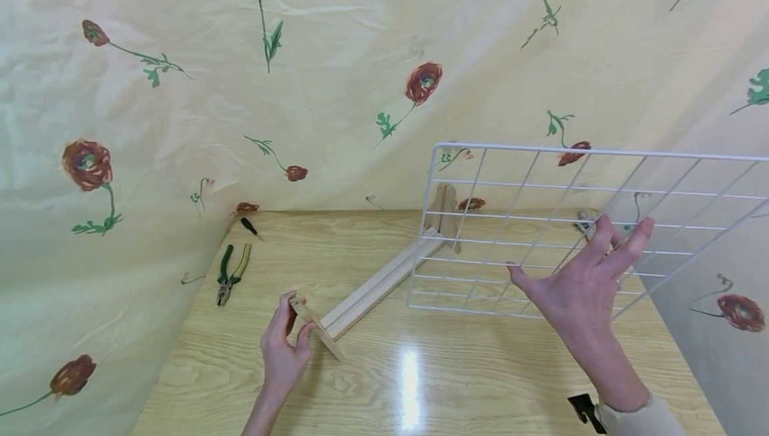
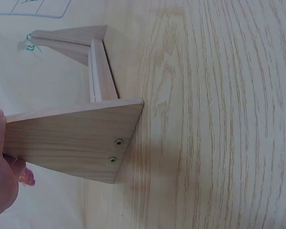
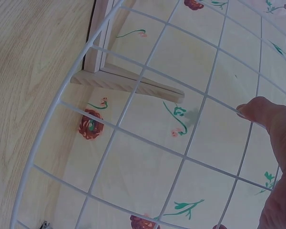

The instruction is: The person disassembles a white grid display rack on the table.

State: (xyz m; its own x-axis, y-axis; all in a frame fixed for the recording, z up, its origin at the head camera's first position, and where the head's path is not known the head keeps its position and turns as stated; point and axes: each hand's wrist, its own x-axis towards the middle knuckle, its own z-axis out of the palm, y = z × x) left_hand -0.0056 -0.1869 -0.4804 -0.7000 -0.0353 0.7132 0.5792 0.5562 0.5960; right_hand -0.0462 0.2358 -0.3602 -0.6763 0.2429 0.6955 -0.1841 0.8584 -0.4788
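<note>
Pinched wooden frame on table with left hand; gripped white wire grid near frame's far end with right hand (hooked through, probably). Judged mid-positioning; needed careful alignment next.

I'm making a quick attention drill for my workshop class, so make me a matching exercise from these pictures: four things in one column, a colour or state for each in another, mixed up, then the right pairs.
Column one:
1. Screwdriver
2. White wire grid
3. Pliers near the screwdriver
4. Wooden stand

Column two:
A. Held by the right hand
B. Has a black handle
C. Gripped at one end board by the left hand
D. One green handle, one yellow

Right pairs: 1-B, 2-A, 3-D, 4-C.
</note>
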